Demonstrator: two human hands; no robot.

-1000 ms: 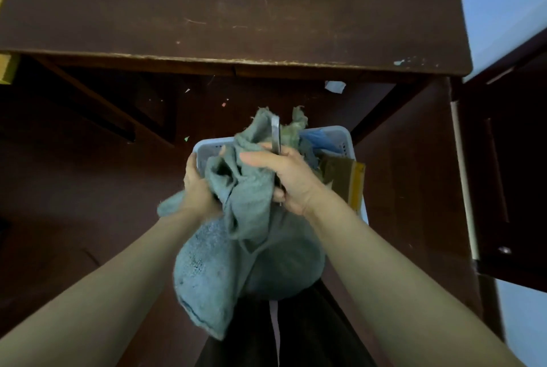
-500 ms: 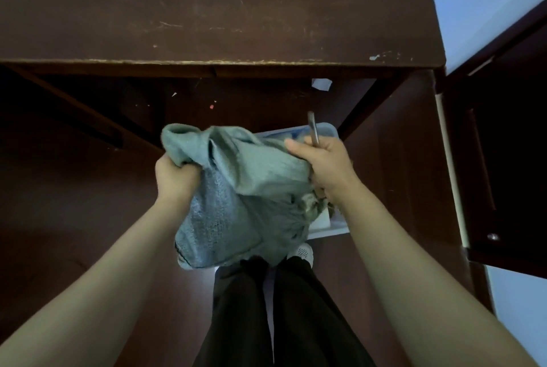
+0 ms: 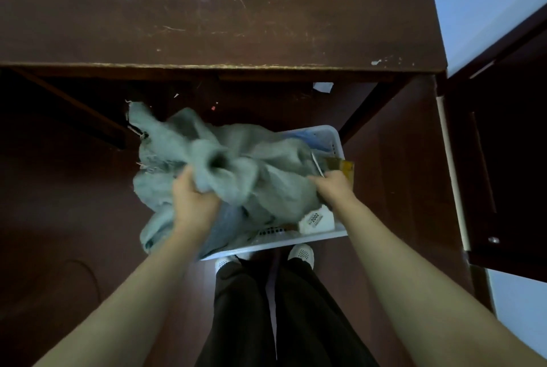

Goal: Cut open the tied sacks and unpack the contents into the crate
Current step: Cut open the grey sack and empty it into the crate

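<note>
The left hand (image 3: pixel 194 203) is bunching the grey sack (image 3: pixel 266 165), stretching from 10 to 4 o'clock over the crate (image 3: pixel 336 138); the right hand (image 3: pixel 334 186) is gripping a blade (image 3: pixel 316 163) pointing to 11.

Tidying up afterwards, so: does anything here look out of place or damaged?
A white paper scrap lies on the floor under the table, whose front edge is chipped. A yellow box pokes over the rim of the crate.

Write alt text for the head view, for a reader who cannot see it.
From above, a person's left hand grips a crumpled grey-green sack over a white crate on the floor; the right hand holds a thin metal blade at the sack's edge. A white packet marked 2002 lies in the crate.
</note>
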